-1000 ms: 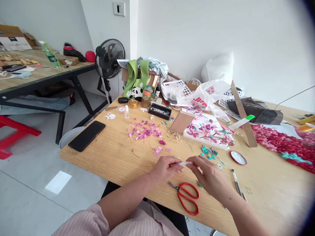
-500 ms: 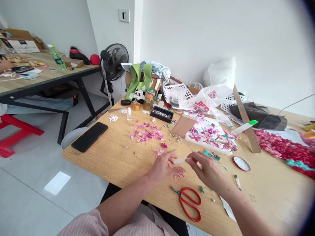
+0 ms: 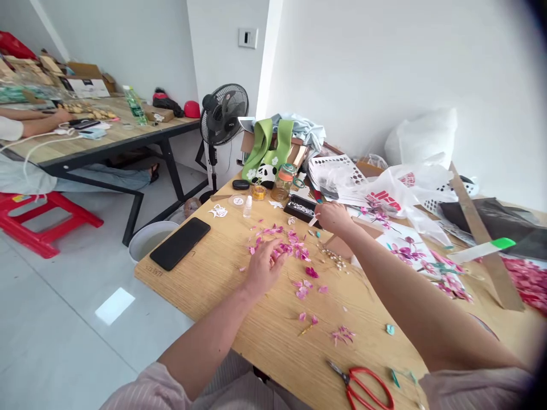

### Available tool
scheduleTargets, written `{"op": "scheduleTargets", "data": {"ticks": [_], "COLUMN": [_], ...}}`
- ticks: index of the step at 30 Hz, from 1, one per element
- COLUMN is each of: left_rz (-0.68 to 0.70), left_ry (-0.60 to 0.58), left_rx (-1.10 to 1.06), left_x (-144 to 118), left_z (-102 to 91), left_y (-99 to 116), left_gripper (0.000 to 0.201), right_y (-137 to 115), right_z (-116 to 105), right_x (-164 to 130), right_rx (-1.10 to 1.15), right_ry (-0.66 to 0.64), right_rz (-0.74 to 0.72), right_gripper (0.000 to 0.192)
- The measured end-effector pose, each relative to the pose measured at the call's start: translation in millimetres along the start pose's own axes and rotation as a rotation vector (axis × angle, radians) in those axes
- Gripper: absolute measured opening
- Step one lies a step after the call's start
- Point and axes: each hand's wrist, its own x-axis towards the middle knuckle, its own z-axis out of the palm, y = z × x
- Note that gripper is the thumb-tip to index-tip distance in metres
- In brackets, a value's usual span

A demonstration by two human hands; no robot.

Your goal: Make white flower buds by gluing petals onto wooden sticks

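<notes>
Both hands have left the spot near the worktop's front edge where they met over a small white stick half a second ago. Now the left hand [image 3: 262,267] lies fingers spread and loose on the pink petals [image 3: 284,244] scattered mid-worktop, gripping nothing that shows. Farther back, the right hand [image 3: 333,216] pinches the small white stick [image 3: 313,221] right beside a black tray [image 3: 301,208] toward the far edge. More petals dot the wood between the two arms, with a cluster of beads [image 3: 333,257] just right of the pile. Red scissors [image 3: 363,387] lie untouched at the front edge. A black phone [image 3: 180,243] rests near the left edge. At another table in the far left, another person's arm [image 3: 36,122] rests.
</notes>
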Motion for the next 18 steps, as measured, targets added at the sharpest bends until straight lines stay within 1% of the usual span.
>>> {"op": "scheduleTargets", "data": {"ticks": [4,9,13,18], "left_rz": [0.07,0.114,0.121,0.119], "left_ry": [-0.053,-0.05,-0.05,-0.065], "left_rx": [0.039,0.065,0.067,0.072], "left_x": [1.0,4.2,3.9,3.5], "left_z": [-1.6,-4.6,-5.2,-5.2], "left_y": [1.7,7.1,8.0,6.9], "left_gripper": [0.034,0.025,0.024,0.025], "right_y": [-0.8,-1.2,0.1,2.5], "right_z": [9.3,13.7,12.2,5.6], "right_x": [18.5,27.4,27.9,22.0], "right_rx": [-0.086,-0.133,-0.142,-0.141], "right_ry": [-0.077,-0.133,-0.134,-0.087], "right_rz": [-0.003,-0.024,-0.02,-0.004], "right_gripper": [0.032,0.032,0.033,0.033]}}
